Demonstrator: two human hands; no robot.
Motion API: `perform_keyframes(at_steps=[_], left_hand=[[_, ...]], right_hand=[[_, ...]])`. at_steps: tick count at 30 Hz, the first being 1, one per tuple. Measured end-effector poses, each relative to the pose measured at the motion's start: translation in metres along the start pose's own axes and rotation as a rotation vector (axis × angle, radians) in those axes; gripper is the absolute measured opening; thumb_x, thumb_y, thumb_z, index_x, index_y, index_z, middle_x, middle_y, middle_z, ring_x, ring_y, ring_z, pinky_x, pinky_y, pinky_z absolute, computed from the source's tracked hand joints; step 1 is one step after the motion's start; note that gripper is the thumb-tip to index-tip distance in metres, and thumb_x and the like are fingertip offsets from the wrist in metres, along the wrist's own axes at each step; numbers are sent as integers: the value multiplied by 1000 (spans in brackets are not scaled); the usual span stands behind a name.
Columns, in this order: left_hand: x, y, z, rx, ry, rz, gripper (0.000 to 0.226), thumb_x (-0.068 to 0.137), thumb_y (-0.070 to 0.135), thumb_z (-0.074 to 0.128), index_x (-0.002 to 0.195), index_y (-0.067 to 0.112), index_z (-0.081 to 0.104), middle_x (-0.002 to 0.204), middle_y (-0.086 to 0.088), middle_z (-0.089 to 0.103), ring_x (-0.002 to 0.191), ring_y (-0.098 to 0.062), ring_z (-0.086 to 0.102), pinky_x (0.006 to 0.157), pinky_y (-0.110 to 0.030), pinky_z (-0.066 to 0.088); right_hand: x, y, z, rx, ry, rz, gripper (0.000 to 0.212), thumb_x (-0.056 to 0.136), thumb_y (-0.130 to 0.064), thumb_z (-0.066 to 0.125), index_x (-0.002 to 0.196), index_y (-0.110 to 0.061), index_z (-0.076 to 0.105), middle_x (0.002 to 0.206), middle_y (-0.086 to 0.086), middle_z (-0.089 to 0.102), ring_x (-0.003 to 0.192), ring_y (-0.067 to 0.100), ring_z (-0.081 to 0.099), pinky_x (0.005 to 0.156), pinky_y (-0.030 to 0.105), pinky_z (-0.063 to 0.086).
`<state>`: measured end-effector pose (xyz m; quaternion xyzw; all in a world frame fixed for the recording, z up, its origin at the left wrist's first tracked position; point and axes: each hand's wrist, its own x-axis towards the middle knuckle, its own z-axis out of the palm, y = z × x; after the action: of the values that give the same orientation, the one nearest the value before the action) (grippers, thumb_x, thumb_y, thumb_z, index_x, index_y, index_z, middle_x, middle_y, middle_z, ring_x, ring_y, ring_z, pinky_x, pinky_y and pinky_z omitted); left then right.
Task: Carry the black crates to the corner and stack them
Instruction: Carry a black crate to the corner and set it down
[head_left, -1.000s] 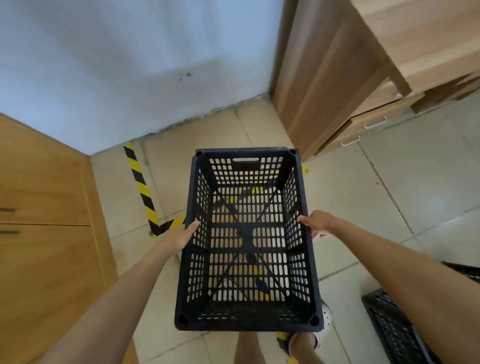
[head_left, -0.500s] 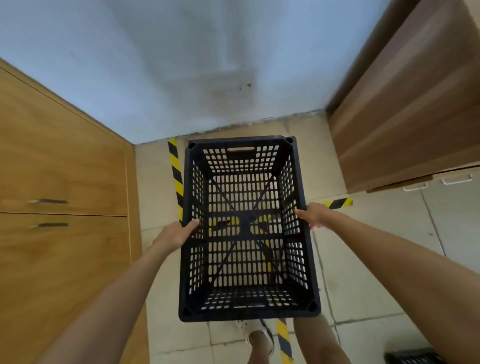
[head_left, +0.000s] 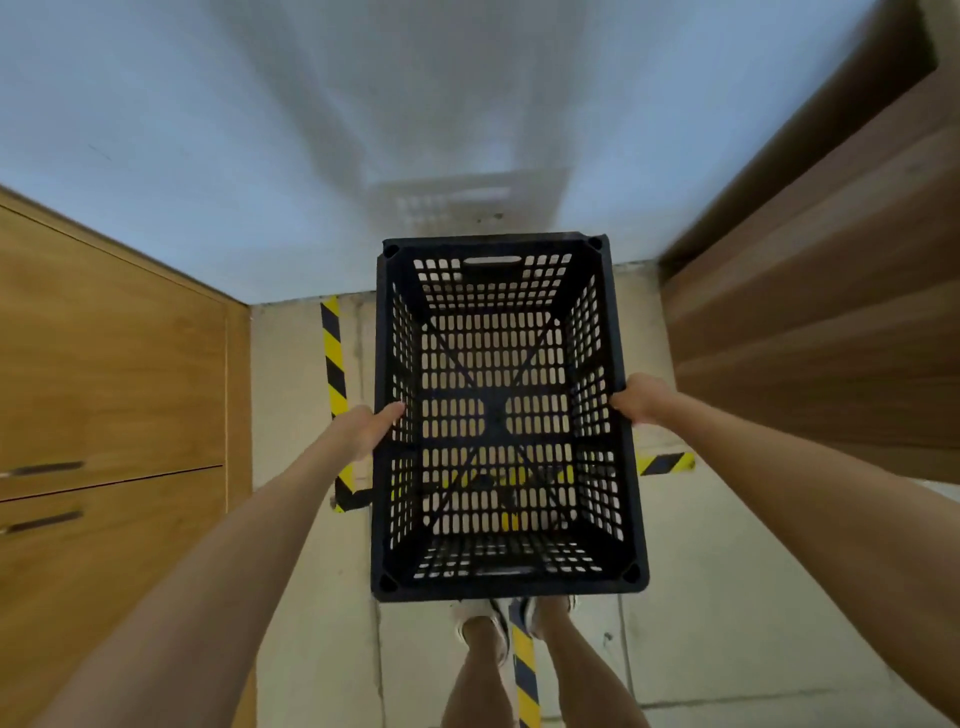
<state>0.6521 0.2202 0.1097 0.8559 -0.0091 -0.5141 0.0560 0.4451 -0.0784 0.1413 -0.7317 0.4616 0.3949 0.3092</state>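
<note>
- While both hands are up in front of me, one black crate (head_left: 501, 415) hangs between them, open side up, clear of the floor (head_left: 727, 571).
- Left hand (head_left: 370, 427): grasping the crate's left long rim about midway along, thumb lying over the top edge and pointing inward; the other fingers are hidden below the rim.
- Right hand (head_left: 638, 400): grasping the right long rim opposite, fingers curled over the edge.
- Crate sits roughly level, long axis pointing away from me toward the pale wall (head_left: 311, 130); its far short end, with the handle slot, overlaps the line where wall meets floor.
- Through the perforated bottom I see tiled floor and a band of yellow-black hazard tape (head_left: 335, 364); the tape runs along the floor left of the crate, turns under it, and shows again on the right.
- Another strip of the same tape runs between my two feet (head_left: 483, 631), just below the crate's near end.
- Wooden cabinet (head_left: 114, 415) with two dark handles on my left; wood-panelled unit (head_left: 831, 312) on my right. Crate is in the gap between them.
- Faint perforated shadow of the crate falls on the wall above its far end.
</note>
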Motion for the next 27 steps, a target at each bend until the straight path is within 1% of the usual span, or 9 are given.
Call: perform_keyframes(at_steps=[4,7,9,13,16,19,21,24,27], left_hand=[[15,23,-1,-48,0,45,48,99,41,40,114,-2,56,110,-17,62,103,-33,59,93,-41,52],[30,34,-6,-9,-28,47,21,98,21,45,95,4,57,103,-15,60,95,-30,57,85,-36,50],[41,38,-9,54,-25,28,18,95,11,43,85,5,56,100,-16,60,89,-31,56,78,-33,45],[69,48,-7,110,9,-2,18,96,5,42,100,0,59,101,-16,58,85,-29,55,71,-29,45],[90,51,1,25,-1,-26,36,96,0,46,131,-2,50,119,-17,59,88,-27,60,59,-25,50],[109,55,7,-100,24,-61,42,95,-3,45,136,-2,45,132,-22,55,109,-35,63,68,-33,59],[118,57,13,-109,25,-107,42,95,-4,44,137,1,44,135,-20,51,111,-34,62,65,-28,56],[134,62,23,-131,40,-130,43,95,-5,43,137,3,43,138,-19,48,105,-32,62,84,-35,58],[148,65,34,-147,42,-132,46,94,-7,43,139,3,42,142,-20,45,112,-36,60,92,-42,56]], right_hand=[[24,-8,-11,25,-7,34,35,99,-15,41,118,9,58,111,23,64,102,32,60,85,34,47],[37,-16,-15,42,-1,59,26,98,-9,40,110,5,58,115,25,62,97,32,58,78,31,44],[48,-21,-14,44,-5,68,25,97,-6,40,109,5,58,113,26,59,99,33,57,77,31,42],[77,-29,-7,73,46,88,34,98,-6,36,125,8,52,127,26,56,117,36,54,83,31,42],[98,-31,0,87,54,91,35,97,-3,35,128,8,48,131,27,53,119,37,53,86,34,43],[123,-28,2,99,52,72,36,96,-2,35,130,6,44,131,27,52,118,37,52,82,32,40],[137,-25,4,93,38,59,35,97,-2,36,130,5,44,131,26,52,118,37,52,80,30,38],[158,-23,7,82,43,44,36,97,-3,37,131,5,44,131,26,52,119,37,52,79,29,38],[174,-19,11,84,51,55,39,96,-5,38,134,3,42,134,25,51,121,38,51,85,33,42]])
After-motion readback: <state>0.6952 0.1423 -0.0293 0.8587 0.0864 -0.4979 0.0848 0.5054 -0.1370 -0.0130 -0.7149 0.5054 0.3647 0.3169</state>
